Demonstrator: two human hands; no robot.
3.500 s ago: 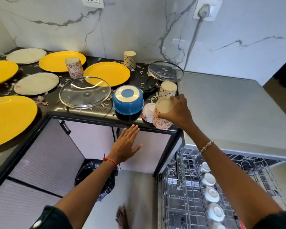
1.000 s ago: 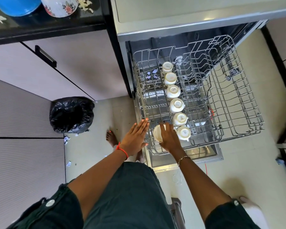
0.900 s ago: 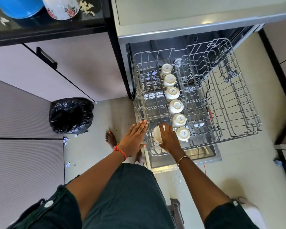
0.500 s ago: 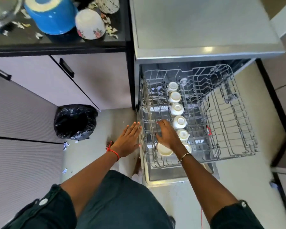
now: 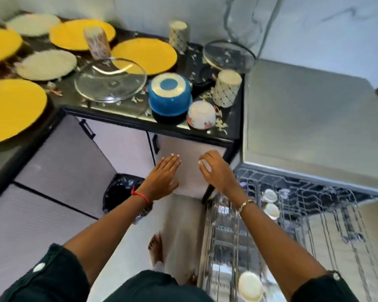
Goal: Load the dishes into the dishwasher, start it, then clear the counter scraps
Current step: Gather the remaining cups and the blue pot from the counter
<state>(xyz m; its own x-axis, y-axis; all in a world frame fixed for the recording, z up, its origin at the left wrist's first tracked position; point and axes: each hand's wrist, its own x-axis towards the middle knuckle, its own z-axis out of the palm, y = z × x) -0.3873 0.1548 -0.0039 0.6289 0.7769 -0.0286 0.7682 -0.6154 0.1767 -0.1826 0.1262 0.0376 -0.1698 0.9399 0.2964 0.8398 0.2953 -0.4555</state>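
A black counter [image 5: 109, 116] carries yellow plates [image 5: 144, 55], a glass lid [image 5: 110, 79], a blue bowl [image 5: 169, 97] and a patterned cup [image 5: 226, 88]. Below its edge the left hand [image 5: 162, 177] is flat and empty. The right hand [image 5: 218, 171], loosely curled on nothing, hovers beside the pulled-out dishwasher rack [image 5: 310, 192] holding upturned cups [image 5: 271, 210].

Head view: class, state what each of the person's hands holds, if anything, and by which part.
Nothing is held. The left hand is flat with straight fingers. The right hand has loosely curled fingers and is empty.
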